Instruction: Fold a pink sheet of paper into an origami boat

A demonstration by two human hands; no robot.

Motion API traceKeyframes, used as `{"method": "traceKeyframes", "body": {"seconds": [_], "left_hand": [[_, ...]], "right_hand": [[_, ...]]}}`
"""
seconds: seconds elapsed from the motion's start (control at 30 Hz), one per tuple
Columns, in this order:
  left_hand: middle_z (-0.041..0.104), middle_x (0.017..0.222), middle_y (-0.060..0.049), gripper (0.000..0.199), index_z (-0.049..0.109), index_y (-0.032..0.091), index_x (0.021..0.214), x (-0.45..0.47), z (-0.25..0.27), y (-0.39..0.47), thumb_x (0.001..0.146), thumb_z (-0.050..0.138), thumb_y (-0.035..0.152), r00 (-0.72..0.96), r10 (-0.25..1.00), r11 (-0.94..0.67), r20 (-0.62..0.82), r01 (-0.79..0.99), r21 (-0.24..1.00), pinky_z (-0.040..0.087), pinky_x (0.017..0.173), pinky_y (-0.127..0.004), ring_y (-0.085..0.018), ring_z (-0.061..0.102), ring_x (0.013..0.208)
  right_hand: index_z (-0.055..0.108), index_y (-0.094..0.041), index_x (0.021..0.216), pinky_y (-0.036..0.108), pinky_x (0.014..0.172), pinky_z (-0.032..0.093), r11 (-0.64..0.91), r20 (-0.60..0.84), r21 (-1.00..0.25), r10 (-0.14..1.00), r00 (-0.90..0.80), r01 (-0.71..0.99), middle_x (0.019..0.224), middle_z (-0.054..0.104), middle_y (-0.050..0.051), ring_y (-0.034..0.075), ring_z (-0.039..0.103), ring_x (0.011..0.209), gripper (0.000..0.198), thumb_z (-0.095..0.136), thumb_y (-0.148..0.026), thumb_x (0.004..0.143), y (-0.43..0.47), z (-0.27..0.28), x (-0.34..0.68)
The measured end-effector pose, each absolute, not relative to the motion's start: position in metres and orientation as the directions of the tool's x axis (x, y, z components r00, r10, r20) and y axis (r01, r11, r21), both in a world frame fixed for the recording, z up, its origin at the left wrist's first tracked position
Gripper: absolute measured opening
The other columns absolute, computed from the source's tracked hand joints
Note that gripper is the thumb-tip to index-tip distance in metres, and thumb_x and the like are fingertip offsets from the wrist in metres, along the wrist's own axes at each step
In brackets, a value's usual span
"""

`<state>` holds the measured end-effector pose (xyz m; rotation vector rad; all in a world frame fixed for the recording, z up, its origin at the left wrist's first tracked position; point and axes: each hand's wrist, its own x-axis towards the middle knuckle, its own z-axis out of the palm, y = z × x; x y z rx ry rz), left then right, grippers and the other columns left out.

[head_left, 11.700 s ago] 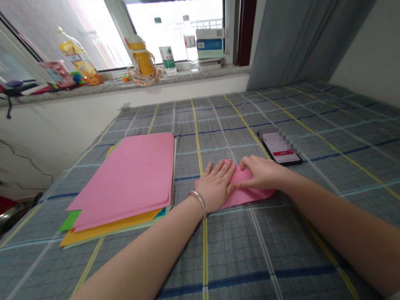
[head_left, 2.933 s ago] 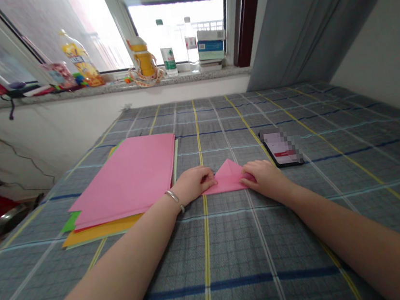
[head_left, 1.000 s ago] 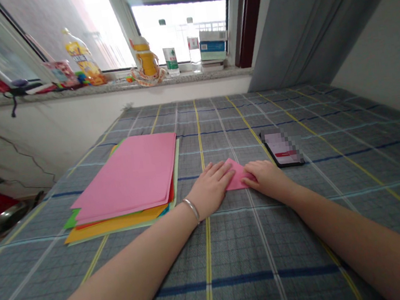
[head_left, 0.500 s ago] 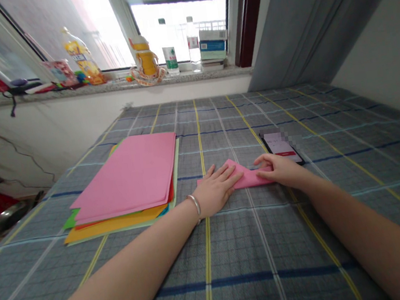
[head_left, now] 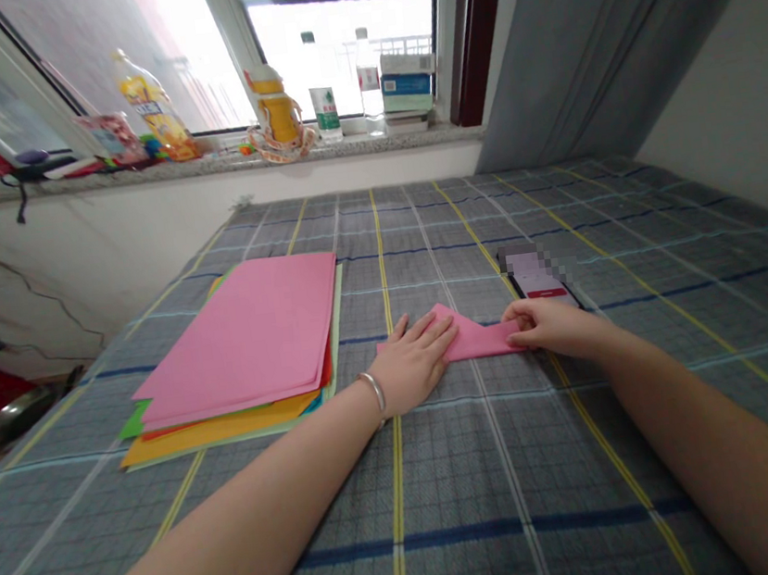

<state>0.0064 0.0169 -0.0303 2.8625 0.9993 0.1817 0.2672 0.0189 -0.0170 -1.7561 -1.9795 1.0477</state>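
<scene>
A folded piece of pink paper (head_left: 478,339) lies on the plaid cloth, its upper edge rising to a peak near the middle. My left hand (head_left: 411,363), with a silver bangle at the wrist, rests flat over the paper's left part, fingers stretched out and slightly spread. At the paper's right end, my right hand (head_left: 549,328) pinches the edge between thumb and fingers. The left hand hides some of the paper's folds. Just beyond my right hand lies a phone (head_left: 538,278) with a lit screen.
A stack of coloured paper (head_left: 243,342), pink on top, lies to the left. Plaid cloth (head_left: 450,485) covers the whole surface. Along the windowsill (head_left: 215,164) stand a yellow drink bottle (head_left: 156,110), a yellow flask (head_left: 277,114), clear bottles and boxes (head_left: 407,84).
My right hand has slid slightly right to the paper's end, and its fingers have closed there. My left hand stays pressed on the paper, shifted barely left.
</scene>
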Motion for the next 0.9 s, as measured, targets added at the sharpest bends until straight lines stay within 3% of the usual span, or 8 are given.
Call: {"method": "traceKeyframes", "body": {"seconds": [0.23, 0.33, 0.6, 0.9], "left_hand": [[0.020, 0.155, 0.003, 0.055, 0.022, 0.032, 0.146, 0.005, -0.033, 0.019, 0.093, 0.035, 0.027, 0.818, 0.570, -0.820, 0.078, 0.561, 0.112, 0.006, 0.112, -0.058, -0.027, 0.009, 0.143], [0.024, 0.153, 0.005, 0.052, 0.026, 0.035, 0.145, 0.005, -0.032, 0.020, 0.094, 0.034, 0.030, 0.829, 0.558, -0.827, 0.038, 0.551, 0.110, 0.002, 0.111, -0.060, -0.028, 0.007, 0.143], [0.021, 0.154, 0.000, 0.052, 0.026, 0.031, 0.145, 0.005, -0.034, 0.020, 0.094, 0.036, 0.037, 0.822, 0.568, -0.821, 0.033, 0.564, 0.088, 0.004, 0.111, -0.059, -0.027, 0.008, 0.144], [0.022, 0.154, 0.000, 0.054, 0.025, 0.027, 0.146, 0.007, -0.033, 0.020, 0.094, 0.035, 0.039, 0.804, 0.593, -0.802, 0.032, 0.587, 0.111, 0.005, 0.111, -0.060, -0.028, 0.012, 0.143]], "right_hand": [[0.056, -0.018, 0.081, 0.024, 0.050, 0.037, 0.025, -0.250, -0.592, 0.945, -0.213, 0.806, 0.066, 0.060, 0.001, 0.013, 0.053, 0.058, 0.011, 0.060, -0.023, 0.072, 0.018, -0.013, 0.265], [0.054, -0.018, 0.078, 0.023, 0.050, 0.036, 0.038, -0.258, -0.549, 0.943, -0.212, 0.835, 0.065, 0.057, 0.000, 0.012, 0.052, 0.057, 0.013, 0.061, -0.027, 0.072, 0.019, -0.012, 0.268], [0.047, -0.021, 0.069, 0.023, 0.038, 0.023, -0.089, -0.528, -0.561, 0.804, -0.273, 0.823, 0.052, 0.040, -0.006, 0.007, 0.034, 0.039, 0.032, 0.056, -0.051, 0.076, 0.021, -0.010, 0.283], [0.049, -0.020, 0.065, 0.023, 0.040, 0.031, -0.071, -0.579, -0.454, 0.781, -0.234, 0.888, 0.051, 0.048, -0.003, 0.009, 0.043, 0.040, 0.029, 0.053, -0.044, 0.079, 0.023, -0.012, 0.282]]}}
